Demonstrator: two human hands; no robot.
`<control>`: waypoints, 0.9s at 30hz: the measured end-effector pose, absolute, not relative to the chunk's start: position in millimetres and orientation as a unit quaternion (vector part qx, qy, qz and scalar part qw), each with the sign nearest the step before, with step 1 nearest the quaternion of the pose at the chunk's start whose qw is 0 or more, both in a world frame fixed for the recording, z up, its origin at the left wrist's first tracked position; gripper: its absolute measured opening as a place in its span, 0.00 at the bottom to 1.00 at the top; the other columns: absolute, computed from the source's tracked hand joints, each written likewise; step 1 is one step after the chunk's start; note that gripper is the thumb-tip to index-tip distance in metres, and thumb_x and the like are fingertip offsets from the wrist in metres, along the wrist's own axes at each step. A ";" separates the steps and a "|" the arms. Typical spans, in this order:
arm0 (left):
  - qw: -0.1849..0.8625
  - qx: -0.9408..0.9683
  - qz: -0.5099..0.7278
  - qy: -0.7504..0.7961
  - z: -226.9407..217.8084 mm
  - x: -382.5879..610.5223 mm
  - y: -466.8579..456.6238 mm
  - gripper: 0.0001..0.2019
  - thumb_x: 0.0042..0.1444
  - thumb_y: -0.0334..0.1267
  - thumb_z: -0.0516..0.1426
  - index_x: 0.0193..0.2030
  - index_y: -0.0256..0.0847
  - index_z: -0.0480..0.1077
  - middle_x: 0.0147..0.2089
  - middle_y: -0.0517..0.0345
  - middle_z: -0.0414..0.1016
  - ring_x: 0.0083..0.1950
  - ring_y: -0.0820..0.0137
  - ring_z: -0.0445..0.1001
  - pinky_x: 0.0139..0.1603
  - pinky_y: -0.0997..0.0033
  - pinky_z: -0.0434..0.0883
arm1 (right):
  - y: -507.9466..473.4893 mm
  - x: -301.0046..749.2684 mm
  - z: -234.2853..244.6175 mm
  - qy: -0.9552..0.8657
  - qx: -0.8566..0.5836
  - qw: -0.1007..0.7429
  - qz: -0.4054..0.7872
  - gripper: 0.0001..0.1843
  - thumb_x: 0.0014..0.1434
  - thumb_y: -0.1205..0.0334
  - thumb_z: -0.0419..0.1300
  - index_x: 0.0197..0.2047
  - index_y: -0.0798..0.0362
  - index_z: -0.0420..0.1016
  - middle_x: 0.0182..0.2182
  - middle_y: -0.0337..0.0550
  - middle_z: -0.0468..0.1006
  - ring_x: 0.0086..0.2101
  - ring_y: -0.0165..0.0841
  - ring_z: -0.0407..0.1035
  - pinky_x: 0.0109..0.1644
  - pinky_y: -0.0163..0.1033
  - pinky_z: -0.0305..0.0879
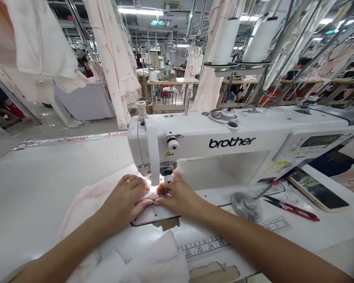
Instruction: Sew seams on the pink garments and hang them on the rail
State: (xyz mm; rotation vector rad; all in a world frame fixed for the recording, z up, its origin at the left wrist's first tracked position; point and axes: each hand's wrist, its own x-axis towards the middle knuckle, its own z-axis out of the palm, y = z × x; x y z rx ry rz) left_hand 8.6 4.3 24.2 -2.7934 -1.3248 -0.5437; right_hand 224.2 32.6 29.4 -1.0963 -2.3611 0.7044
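Note:
A pale pink fabric piece (88, 200) lies under the needle area of a white sewing machine (191, 137) and spreads to the left and toward me. My left hand (129, 196), with a ring on one finger, pinches the fabric edge just left of the needle. From the right, my right hand (177, 194) grips the same edge, its fingertips curled close to the presser foot. Both thumbs nearly meet in front of the needle. The lamp's glare and my fingers hide the needle and the exact stitch spot.
Red-handled thread snips (295, 208), a phone (318, 188) and a clear round bobbin case (246, 206) lie on the right of the table. A printed ruler strip (206, 247) runs along the front. Thread cones (226, 41) stand above; pink garments (112, 59) hang behind.

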 end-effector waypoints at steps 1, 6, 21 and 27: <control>0.006 -0.888 -0.181 -0.423 23.0 9.6 4.8 0.04 0.62 0.37 0.57 0.42 0.41 0.66 0.44 0.55 0.74 0.46 0.62 0.70 0.53 0.57 0.63 | 31.9 222.5 29.2 -0.852 -0.395 0.235 0.252 0.08 0.54 0.59 0.71 0.32 0.52 0.79 0.30 0.40 0.73 0.43 0.37 0.66 0.50 0.40 0.60; 0.043 -0.886 -0.233 -0.398 20.5 11.1 2.8 0.03 0.64 0.32 0.53 0.39 0.40 0.67 0.37 0.58 0.73 0.40 0.65 0.68 0.50 0.60 0.63 | 31.9 223.9 19.7 -0.872 -0.344 0.283 0.205 0.05 0.58 0.62 0.67 0.32 0.52 0.77 0.27 0.38 0.76 0.38 0.35 0.68 0.41 0.36 0.60; 0.086 -0.884 -0.268 -0.373 16.8 15.6 5.8 0.11 0.61 0.21 0.49 0.39 0.39 0.67 0.37 0.58 0.74 0.38 0.68 0.69 0.50 0.62 0.63 | 41.8 228.6 -0.4 -0.932 -0.194 0.288 -0.105 0.08 0.67 0.69 0.55 0.36 0.54 0.73 0.29 0.36 0.76 0.27 0.28 0.65 0.32 0.37 0.54; 0.025 -0.930 -0.202 -0.305 19.9 8.8 0.9 0.17 0.64 0.21 0.45 0.46 0.42 0.70 0.42 0.57 0.74 0.42 0.69 0.71 0.52 0.63 0.66 | 40.5 237.9 5.4 -0.969 -0.115 0.196 -0.097 0.08 0.70 0.66 0.53 0.42 0.54 0.74 0.33 0.39 0.75 0.33 0.31 0.64 0.37 0.38 0.56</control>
